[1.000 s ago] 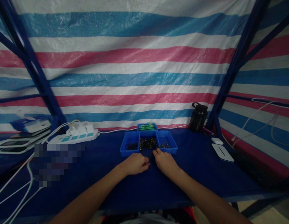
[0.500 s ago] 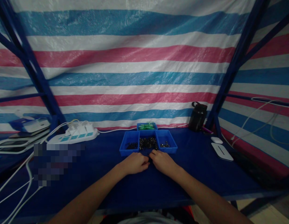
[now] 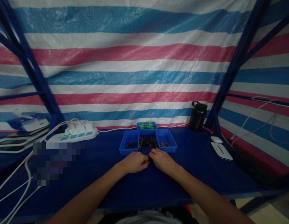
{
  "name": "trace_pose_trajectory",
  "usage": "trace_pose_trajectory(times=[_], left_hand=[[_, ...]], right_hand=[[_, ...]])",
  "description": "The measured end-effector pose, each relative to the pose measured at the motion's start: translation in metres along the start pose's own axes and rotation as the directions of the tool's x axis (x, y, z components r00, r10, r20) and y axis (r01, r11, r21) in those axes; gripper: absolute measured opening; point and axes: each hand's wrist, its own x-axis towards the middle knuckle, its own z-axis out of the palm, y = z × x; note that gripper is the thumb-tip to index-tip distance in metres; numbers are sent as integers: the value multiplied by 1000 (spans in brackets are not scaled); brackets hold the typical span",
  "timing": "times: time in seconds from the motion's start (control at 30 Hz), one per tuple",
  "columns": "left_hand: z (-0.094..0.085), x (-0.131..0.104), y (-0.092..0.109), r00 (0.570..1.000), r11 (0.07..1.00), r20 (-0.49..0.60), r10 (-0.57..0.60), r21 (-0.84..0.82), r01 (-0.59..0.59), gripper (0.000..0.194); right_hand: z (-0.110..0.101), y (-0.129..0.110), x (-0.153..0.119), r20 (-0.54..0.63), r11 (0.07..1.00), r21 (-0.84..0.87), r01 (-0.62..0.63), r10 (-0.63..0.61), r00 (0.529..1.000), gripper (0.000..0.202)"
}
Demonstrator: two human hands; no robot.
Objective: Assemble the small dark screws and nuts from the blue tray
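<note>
Both my bare hands are over a blue table [image 3: 149,193], knuckles up. My left hand [image 3: 135,162] is curled at about 11 o'clock, my right hand [image 3: 163,161] at about 1 o'clock, fingertips nearly meeting. The fingers are bent inward and hide their tips, so I cannot tell whether either hand pinches a small piece.

Loose pieces remain in the bins. How many have been handled, or whether any are joined, cannot be told; I judge the work to be partway.

Just beyond my fingertips, at 12 o'clock, the centre blue bin [image 3: 147,133] holds a thick layer of small dark, shiny pieces [image 3: 147,142]. Adjoining it, the 11 o'clock bin [image 3: 129,136] has fewer dark pieces [image 3: 131,145], and the 1 o'clock bin [image 3: 166,136] a small cluster of shiny metallic pieces [image 3: 165,144]. Farther off at 12 are green pieces [image 3: 146,126].
</note>
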Motion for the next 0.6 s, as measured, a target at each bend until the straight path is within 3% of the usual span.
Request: trace_pose_trajectory(times=[0.6], left_hand=[[-4, -1, 1, 1000, 1000, -10, 10, -7, -10, 26]], right_hand=[[6, 4, 2, -51, 997, 68, 25, -22, 998, 17]])
